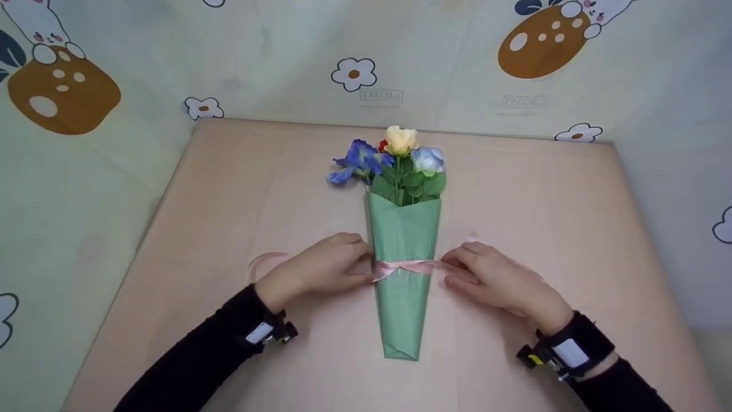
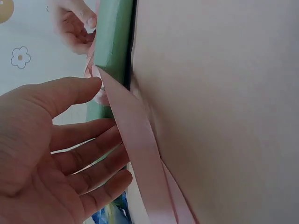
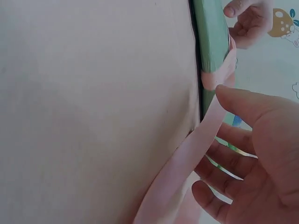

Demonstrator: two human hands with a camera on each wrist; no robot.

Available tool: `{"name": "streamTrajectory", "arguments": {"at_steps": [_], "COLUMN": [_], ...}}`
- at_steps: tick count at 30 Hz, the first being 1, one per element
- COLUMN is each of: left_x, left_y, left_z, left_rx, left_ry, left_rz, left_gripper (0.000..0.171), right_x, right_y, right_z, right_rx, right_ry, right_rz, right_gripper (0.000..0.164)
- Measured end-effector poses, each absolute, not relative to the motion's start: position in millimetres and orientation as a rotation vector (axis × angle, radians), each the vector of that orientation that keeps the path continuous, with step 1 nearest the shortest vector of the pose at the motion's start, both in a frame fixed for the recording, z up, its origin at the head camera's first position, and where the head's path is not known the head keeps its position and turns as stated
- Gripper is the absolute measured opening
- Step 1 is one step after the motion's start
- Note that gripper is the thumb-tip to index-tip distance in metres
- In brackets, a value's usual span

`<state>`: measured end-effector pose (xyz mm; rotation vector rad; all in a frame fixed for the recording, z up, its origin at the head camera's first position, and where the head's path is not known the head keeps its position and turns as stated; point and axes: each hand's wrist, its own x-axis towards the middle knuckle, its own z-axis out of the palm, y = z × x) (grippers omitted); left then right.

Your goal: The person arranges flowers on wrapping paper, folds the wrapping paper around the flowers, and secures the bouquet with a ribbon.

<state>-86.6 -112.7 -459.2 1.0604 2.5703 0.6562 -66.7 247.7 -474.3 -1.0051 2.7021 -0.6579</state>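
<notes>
A bouquet of flowers [image 1: 401, 141] wrapped in green paper [image 1: 403, 234] lies flat on the table, blooms pointing away. Around its middle passes a pink ribbon [image 1: 420, 266], crossed over itself at the front. At the wrap's left side my left hand [image 1: 320, 260] holds one ribbon end [image 2: 133, 121] between thumb and fingers. My right hand [image 1: 500, 274] holds the other end [image 3: 187, 149] at the right side, thumb laid against it. Both loose tails trail past the fingers. The blooms are blue, cream and pale blue, with a bit of red behind.
The pinkish-beige tabletop [image 1: 229, 189] has its far edge just beyond the flowers. A pale wall covering [image 1: 274, 68] printed with flowers and brown fruit surrounds the table. Dark straps [image 1: 577, 343] with small devices sit on both wrists.
</notes>
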Motion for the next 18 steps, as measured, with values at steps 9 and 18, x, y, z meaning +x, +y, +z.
{"name": "streamTrajectory", "arguments": {"at_steps": [9,18], "left_x": [-78.4,-73.6], "left_y": [-101.6,-97.8], "left_z": [-458.7,-459.8], "left_rx": [1.160,1.152], "left_ry": [2.532,2.527], "left_rz": [0.689,0.653], "left_gripper": [0.027,0.011], "right_x": [-60.5,-57.2], "right_y": [227.4,224.8], "right_z": [-483.3,-485.2], "right_rx": [-1.147,-1.008], "right_ry": [2.684,2.644], "right_rz": [-0.767,-0.830], "right_gripper": [0.014,0.007]}}
